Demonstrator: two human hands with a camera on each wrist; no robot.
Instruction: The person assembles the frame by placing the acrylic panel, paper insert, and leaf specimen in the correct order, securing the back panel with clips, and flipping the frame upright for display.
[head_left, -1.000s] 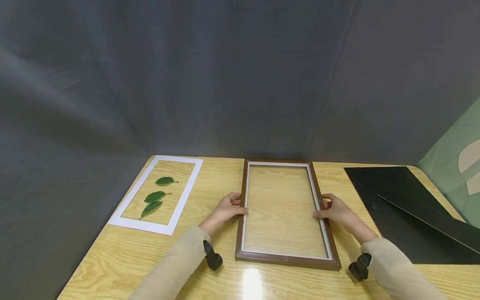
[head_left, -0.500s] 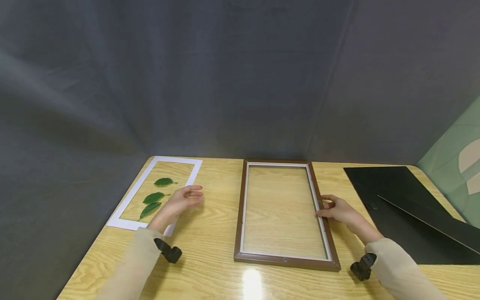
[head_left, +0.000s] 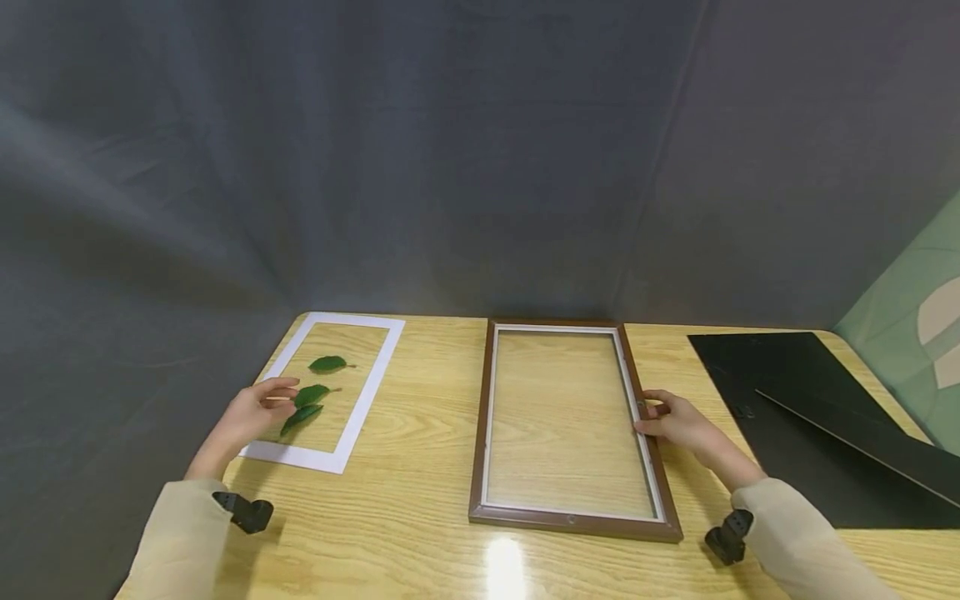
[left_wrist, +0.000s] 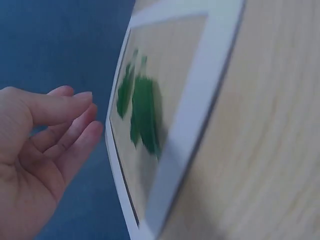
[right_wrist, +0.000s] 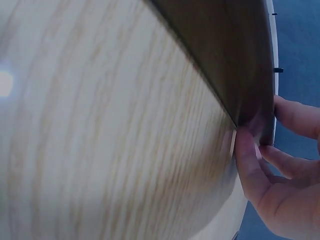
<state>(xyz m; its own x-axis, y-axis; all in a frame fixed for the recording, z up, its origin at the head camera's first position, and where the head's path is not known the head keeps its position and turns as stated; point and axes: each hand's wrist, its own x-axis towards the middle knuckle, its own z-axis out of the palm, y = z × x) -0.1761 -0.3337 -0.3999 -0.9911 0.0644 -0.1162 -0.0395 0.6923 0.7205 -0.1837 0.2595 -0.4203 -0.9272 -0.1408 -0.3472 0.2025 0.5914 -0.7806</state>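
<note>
A brown picture frame point(head_left: 570, 522) with a white inner lip and a see-through middle lies on the table. My right hand point(head_left: 678, 427) grips its right side; in the right wrist view, fingers and thumb of this hand point(right_wrist: 285, 195) are at the brown rail point(right_wrist: 225, 50). Far left lies a white rectangular mat point(head_left: 352, 429) with three green leaves point(head_left: 327, 364) inside its border. Over the mat's left edge hovers my left hand point(head_left: 251, 414), fingers loosely bent and holding nothing. The left wrist view has a small gap between that hand point(left_wrist: 45, 130) and the mat point(left_wrist: 180, 130).
To the right lies a black backing board point(head_left: 787, 467) with a hinged-looking flap point(head_left: 862, 429) raised off it. Dark cloth point(head_left: 480, 167) hangs behind the wooden table point(head_left: 420, 533) and down its left side. A green patterned panel point(head_left: 915, 333) stands at the right.
My left hand has let go of the frame's left side and moved left, across to the mat's left edge. The right hand has stayed on the frame, which has hardly moved.
</note>
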